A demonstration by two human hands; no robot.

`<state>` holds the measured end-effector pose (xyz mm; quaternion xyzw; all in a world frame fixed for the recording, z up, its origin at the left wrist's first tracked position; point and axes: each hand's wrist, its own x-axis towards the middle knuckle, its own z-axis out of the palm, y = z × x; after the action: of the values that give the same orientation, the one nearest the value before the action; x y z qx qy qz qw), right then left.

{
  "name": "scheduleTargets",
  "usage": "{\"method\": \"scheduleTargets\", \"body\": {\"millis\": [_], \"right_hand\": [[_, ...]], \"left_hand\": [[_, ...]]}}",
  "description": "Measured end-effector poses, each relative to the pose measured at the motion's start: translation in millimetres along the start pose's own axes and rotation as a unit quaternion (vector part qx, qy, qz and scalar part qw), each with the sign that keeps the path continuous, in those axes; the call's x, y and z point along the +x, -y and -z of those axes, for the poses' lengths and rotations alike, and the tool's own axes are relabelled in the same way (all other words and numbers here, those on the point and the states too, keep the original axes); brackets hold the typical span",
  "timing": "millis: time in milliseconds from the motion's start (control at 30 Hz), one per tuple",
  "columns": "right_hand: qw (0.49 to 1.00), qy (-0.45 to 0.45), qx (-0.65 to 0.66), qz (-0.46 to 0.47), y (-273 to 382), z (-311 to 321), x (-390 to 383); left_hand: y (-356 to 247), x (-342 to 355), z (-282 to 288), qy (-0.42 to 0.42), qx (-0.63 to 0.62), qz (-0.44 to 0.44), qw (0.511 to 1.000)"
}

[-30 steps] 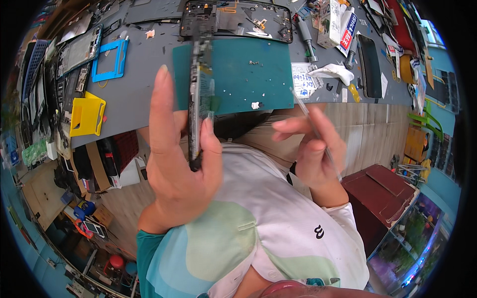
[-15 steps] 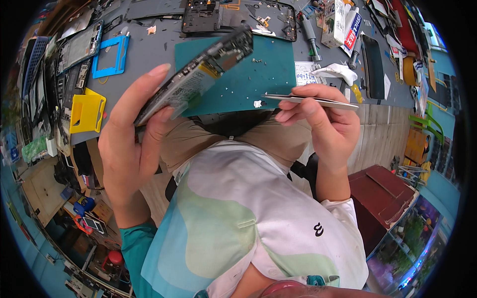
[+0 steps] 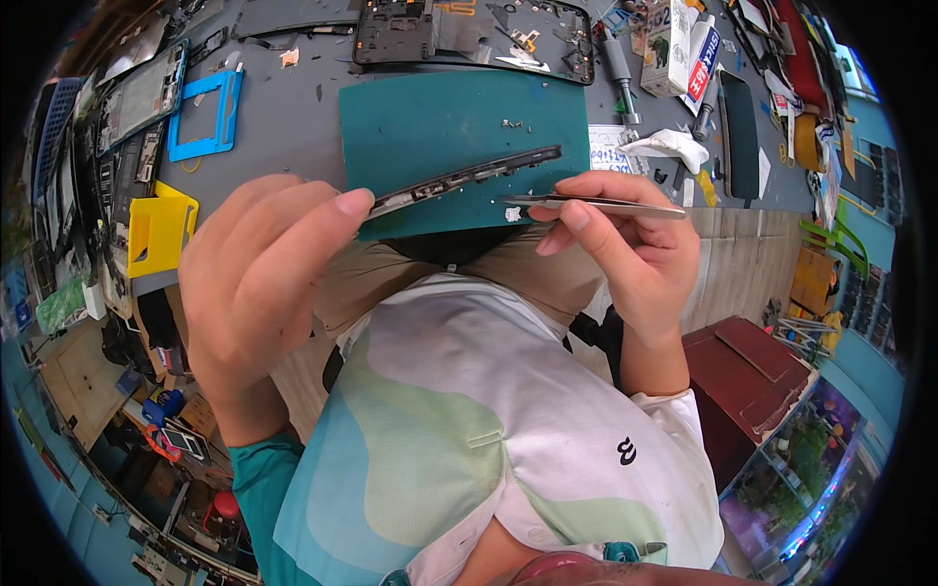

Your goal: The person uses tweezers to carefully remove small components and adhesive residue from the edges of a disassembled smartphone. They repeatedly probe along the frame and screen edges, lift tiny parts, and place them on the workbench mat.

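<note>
My left hand (image 3: 259, 283) grips the left end of a dark, opened phone assembly (image 3: 469, 175), turned nearly edge-on with its exposed side parts showing and held over the green mat (image 3: 420, 112). My right hand (image 3: 635, 254) holds metal tweezers (image 3: 640, 209) between thumb and fingers, their tips pointing left, just below the phone's right portion. On the mat are tiny metal parts (image 3: 512, 124) and a small white piece (image 3: 512, 214); the mat's lower left is partly hidden by the phone.
A phone housing tray (image 3: 401, 34) lies beyond the mat. Blue (image 3: 176, 142) and yellow (image 3: 142, 234) plastic holders stand left among stacked phone parts. Right are a cylindrical tool (image 3: 619, 78), box (image 3: 664, 49), tube (image 3: 702, 63), crumpled tissue (image 3: 669, 146) and dark phone (image 3: 743, 137).
The phone has gone from upright to tilted to nearly horizontal, its end swinging down rightward as my left hand moved left. The tweezers have turned from steep to nearly level.
</note>
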<state>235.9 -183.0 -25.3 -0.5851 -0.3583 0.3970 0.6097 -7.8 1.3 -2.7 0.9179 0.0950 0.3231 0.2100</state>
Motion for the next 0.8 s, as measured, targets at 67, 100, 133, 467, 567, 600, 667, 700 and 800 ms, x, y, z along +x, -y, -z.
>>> {"method": "scheduleTargets", "body": {"millis": [67,100,133,467,567,600,667,700,800], "right_hand": [[1.000,0.000,0.000,0.000,1,0,0],[1.000,0.000,-0.001,0.000,1,0,0],[1.000,0.002,-0.003,-0.001,1,0,0],[1.000,0.007,-0.011,-0.008,2,1,2],[1.000,0.010,-0.013,-0.014,2,1,2],[1.000,0.010,-0.013,-0.016,2,1,2],[1.000,0.013,-0.012,-0.017,2,2,3],[1.000,0.014,-0.011,-0.018,2,2,3],[1.000,0.014,-0.014,-0.024,4,2,3]], "left_hand": [[-1,-2,-2,-0.013,0.025,-0.006,1.000],[0,-2,-7,-0.034,0.040,-0.025,0.998],[0,-3,-9,-0.045,0.052,-0.034,0.997],[-4,-6,-14,-0.067,0.084,-0.035,0.994],[-6,-5,-17,-0.073,0.087,-0.020,0.993],[-5,-6,-19,-0.080,0.088,-0.016,0.993],[-5,-5,-22,-0.088,0.089,-0.010,0.992],[-4,-5,-23,-0.089,0.089,-0.007,0.992],[-4,-6,-22,-0.085,0.090,-0.006,0.992]]}}
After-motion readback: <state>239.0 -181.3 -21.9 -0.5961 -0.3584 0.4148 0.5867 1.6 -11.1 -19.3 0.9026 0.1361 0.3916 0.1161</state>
